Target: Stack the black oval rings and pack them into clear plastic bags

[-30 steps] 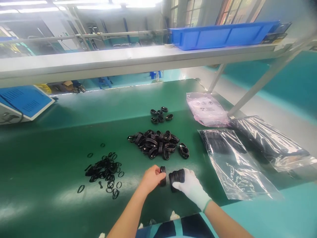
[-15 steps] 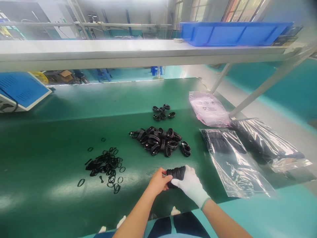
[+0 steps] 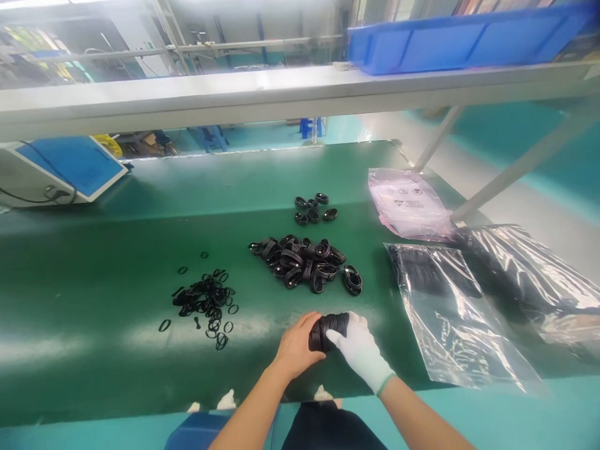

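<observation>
A row of coiled black cables [image 3: 323, 332] is held between my two hands near the front of the green table. My bare left hand [image 3: 296, 347] wraps round the row's left end, thumb below and fingers above. My right hand [image 3: 360, 347], in a white glove, grips the right end with its thumb across the front. Just beyond lies a heap of coiled black cables [image 3: 300, 259], with one loose coil [image 3: 352, 279] at its right. Farther back is a small group of coils [image 3: 313, 210]. To the left is a scattered pile of small black rings [image 3: 206, 300].
Clear plastic bags with black contents [image 3: 435, 287] [image 3: 529, 269] lie at the right. Behind them is a pinkish printed bag [image 3: 407, 203]. A white shelf [image 3: 210, 94] crosses above the table, bearing a blue bin [image 3: 450, 40]. A blue-topped machine [image 3: 75, 165] stands at the back left.
My left hand has shifted from a fingertip hold at the row's end to a wider wrap around it. My right hand keeps its grip. The camera view has turned slightly.
</observation>
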Available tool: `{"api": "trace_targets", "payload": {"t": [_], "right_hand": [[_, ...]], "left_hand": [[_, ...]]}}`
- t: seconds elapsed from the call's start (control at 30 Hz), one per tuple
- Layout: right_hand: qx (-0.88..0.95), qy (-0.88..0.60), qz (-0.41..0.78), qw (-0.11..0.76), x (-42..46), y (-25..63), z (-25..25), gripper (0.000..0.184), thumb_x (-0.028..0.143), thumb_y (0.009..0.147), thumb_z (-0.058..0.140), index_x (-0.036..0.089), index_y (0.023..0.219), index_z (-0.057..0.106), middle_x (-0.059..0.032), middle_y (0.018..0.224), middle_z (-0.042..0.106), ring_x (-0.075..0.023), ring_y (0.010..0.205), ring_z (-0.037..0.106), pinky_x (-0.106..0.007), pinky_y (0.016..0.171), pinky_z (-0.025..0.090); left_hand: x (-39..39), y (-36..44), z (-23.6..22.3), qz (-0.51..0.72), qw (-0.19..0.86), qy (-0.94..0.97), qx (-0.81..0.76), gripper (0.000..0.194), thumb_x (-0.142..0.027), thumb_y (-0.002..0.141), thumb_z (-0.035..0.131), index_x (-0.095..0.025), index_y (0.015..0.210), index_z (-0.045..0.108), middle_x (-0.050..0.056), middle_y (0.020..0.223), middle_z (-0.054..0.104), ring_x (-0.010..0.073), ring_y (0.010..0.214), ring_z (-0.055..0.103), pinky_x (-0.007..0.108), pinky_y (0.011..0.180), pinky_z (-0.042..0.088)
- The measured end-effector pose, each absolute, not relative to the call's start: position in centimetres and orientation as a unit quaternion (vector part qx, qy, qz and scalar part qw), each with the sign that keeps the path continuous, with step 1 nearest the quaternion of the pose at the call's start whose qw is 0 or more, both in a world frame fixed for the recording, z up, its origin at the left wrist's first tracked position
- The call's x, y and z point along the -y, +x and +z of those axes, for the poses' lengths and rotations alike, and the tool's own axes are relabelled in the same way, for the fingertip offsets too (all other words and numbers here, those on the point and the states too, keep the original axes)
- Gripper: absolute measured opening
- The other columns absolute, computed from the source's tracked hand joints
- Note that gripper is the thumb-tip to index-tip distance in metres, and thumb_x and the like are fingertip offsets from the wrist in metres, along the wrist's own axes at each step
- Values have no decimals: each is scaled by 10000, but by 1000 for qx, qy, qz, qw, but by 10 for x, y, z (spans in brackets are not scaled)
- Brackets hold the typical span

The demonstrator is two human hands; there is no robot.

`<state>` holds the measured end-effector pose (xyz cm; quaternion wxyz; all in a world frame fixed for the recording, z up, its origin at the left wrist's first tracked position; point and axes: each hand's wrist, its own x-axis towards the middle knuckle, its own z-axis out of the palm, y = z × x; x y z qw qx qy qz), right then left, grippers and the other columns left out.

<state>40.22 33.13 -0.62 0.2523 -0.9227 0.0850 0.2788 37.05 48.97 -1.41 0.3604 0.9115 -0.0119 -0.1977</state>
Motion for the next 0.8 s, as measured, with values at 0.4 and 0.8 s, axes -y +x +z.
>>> {"api": "trace_targets", "payload": {"t": [0.4, 0.8], "right_hand": [[-82, -925, 262, 262, -334, 400, -12, 685, 459, 699, 490, 102, 1260, 328, -173, 1147, 423, -286, 971, 527, -365, 808, 398], [-134, -972, 130, 146, -376, 390, -5, 1031, 569, 497, 609, 31, 1315, 290, -204, 1129, 508, -350, 1038, 437, -433, 879, 314]], "left_hand": [[-490, 370, -26, -164, 322, 932, 39, 903, -330, 507, 758, -312, 1293, 312, -34, 1359, 373, 189, 1228, 364, 330, 1003, 328], [-498, 368, -54, -114, 363, 924, 48, 771, -204, 589, 619, -223, 1302, 326, 21, 1366, 366, 194, 1246, 342, 330, 1029, 307]]}}
